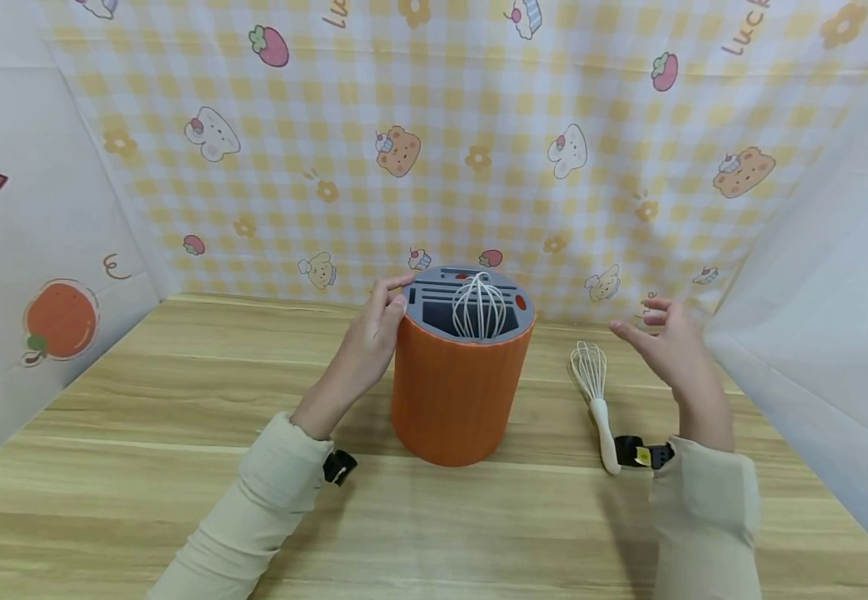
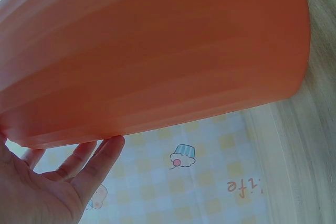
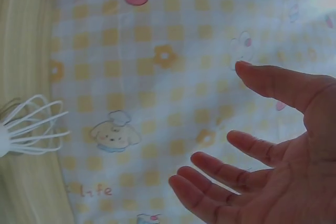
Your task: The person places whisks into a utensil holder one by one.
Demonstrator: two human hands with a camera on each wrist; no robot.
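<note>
My left hand (image 1: 372,332) rests against the upper left side of an orange round utensil holder (image 1: 455,400), its thumb at the rim. Fairly straight fingers (image 2: 100,167) touch the holder's side in the left wrist view. The holder's grey slotted top (image 1: 434,287) has a wire whisk (image 1: 479,308) standing in it, wires up and handle hidden inside. A second whisk (image 1: 603,425) with a cream handle lies on the table to the right; its wires (image 3: 37,129) show in the right wrist view. My right hand (image 1: 674,354) hangs beside it in the air, fingers spread and holding nothing.
The wood-grain table (image 1: 179,400) runs back to a yellow checked cloth (image 1: 479,208) with cartoon prints. White cloth walls (image 1: 816,275) stand at both sides. The holder stands upright near the table's middle.
</note>
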